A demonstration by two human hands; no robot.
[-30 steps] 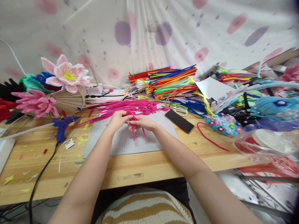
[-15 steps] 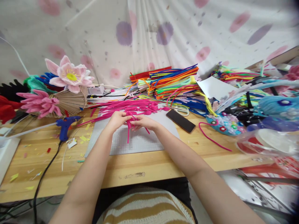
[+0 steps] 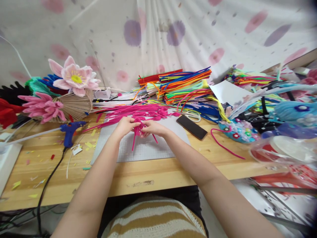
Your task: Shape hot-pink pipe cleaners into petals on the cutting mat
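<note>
My left hand [image 3: 125, 126] and my right hand [image 3: 153, 128] meet over the grey cutting mat [image 3: 158, 150]. Between them they pinch a bent magenta pipe cleaner [image 3: 133, 142], its two loose ends pointing down toward me. Fingertips of both hands are closed on its upper part, which is folded into a loop shape; the exact fold is partly hidden by the fingers. Right behind the hands lies a pile of magenta pipe cleaners [image 3: 123, 112], some straight, with several bent into petal-like pieces [image 3: 160, 112] at its right end.
A black phone [image 3: 192, 127] and white-handled scissors [image 3: 193, 115] lie to the right. On the left is a blue glue gun [image 3: 70, 132] with its cord, near fuzzy flowers [image 3: 75, 77]. Bundles of coloured pipe cleaners [image 3: 185, 86] are stacked behind. A decorated blue piece [image 3: 237, 132] sits at right.
The pipe cleaner's loose ends have swung a little leftward, and its top now shows more of a loop between my fingers. Both hands stay nearly in place.
</note>
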